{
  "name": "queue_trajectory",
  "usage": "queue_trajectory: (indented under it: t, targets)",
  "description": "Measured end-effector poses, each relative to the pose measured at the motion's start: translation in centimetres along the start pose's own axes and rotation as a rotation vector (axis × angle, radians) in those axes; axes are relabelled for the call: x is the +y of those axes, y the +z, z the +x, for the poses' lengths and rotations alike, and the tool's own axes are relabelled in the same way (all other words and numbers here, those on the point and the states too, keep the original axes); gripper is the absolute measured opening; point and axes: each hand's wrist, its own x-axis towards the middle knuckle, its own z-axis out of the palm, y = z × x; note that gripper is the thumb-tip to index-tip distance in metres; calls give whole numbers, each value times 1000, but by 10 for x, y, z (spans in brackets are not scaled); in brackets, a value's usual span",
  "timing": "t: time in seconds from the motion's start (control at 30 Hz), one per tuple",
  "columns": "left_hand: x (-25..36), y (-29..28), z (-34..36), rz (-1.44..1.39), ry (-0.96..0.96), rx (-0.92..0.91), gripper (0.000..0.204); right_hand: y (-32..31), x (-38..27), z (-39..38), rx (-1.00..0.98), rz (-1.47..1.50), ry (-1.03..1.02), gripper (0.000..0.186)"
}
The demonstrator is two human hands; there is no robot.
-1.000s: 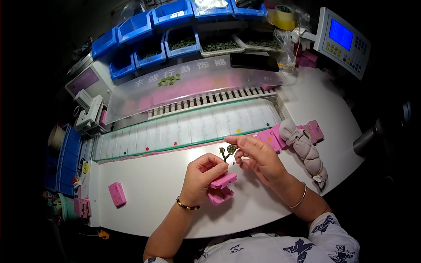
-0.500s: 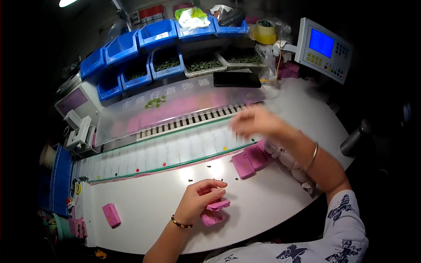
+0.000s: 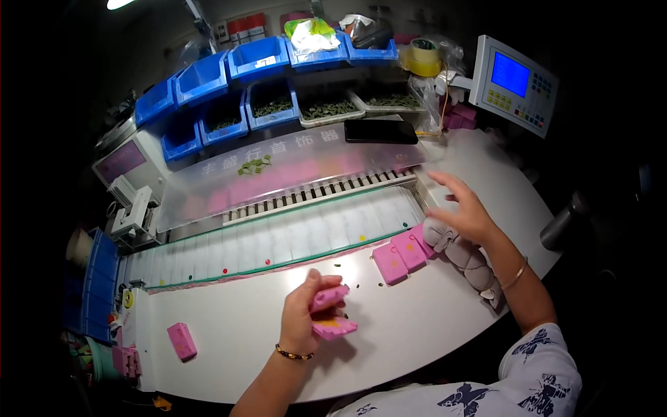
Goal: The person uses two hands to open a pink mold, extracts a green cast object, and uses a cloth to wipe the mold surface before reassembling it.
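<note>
My left hand [image 3: 300,314] grips a pink rubber mold [image 3: 332,326], parted like a clamshell with a yellowish patch inside its lower half. The mold is held above the white table, left of a row of pink molds [image 3: 390,264]. My right hand [image 3: 464,212] is raised near the right end of the pale strip, its fingers spread and nothing seen in them. Below it lies a bundled grey cloth [image 3: 465,263], close to the right forearm. A few tiny dark pieces [image 3: 338,265] are scattered on the table between the hands.
Another pink mold [image 3: 182,341] lies at the table's left. Along the back runs a pale segmented strip [image 3: 278,243] with coloured dots. Behind are a translucent sheet [image 3: 201,187], a black phone [image 3: 381,131] and blue bins [image 3: 201,76]. A control panel [image 3: 513,83] stands at right, a dark cylinder [image 3: 563,221] below.
My right hand has moved right and down from over the strip, its fingers spreading. My left hand has turned, lifting the mold slightly and showing its halves parted. The view has shifted slightly.
</note>
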Motion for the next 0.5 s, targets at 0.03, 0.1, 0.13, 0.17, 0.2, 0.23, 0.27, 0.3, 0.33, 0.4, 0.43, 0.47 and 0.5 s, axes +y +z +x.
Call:
queue_trajectory:
  t: [0.03, 0.1, 0.13, 0.17, 0.2, 0.23, 0.27, 0.3, 0.33, 0.4, 0.43, 0.47, 0.5]
  targets:
    - [2, -2, 1, -4, 48, 7, 52, -2, 8, -15, -49, -304, -87, 77]
    - [2, 1, 2, -9, 90, 8, 53, -5, 15, -42, -96, -613, -168, 82]
    - [2, 2, 2, 33, 121, -4, 53, -3, 18, -52, -187, -518, -121, 85]
    - [2, 4, 2, 75, 148, -19, 54, -4, 19, -60, -274, -423, -68, 89]
    - [2, 6, 2, 75, 142, -17, 54, -5, 19, -63, -277, -421, -63, 89]
    - [2, 9, 2, 73, 105, -48, 54, -4, 19, -64, -275, -406, -64, 87]
    - [3, 11, 1, 71, 67, -79, 55, -4, 18, -67, -273, -392, -65, 86]
    - [1, 13, 1, 72, 60, -75, 55, -2, 16, -69, -277, -387, -59, 86]
    - [-1, 15, 2, 12, 40, -109, 56, 0, 13, -71, -223, -451, -134, 81]
    - [-7, 18, 2, -43, 17, -141, 58, 3, 8, -73, -167, -509, -207, 77]
    - [-11, 20, 2, -77, 11, -147, 61, 3, 6, -73, -129, -545, -295, 72]
    - [-14, 22, 2, -109, 10, -150, 64, 4, 4, -71, -91, -579, -388, 68]
    - [-19, 20, 4, -137, -13, -164, 66, 4, -5, -70, -93, -574, -391, 68]
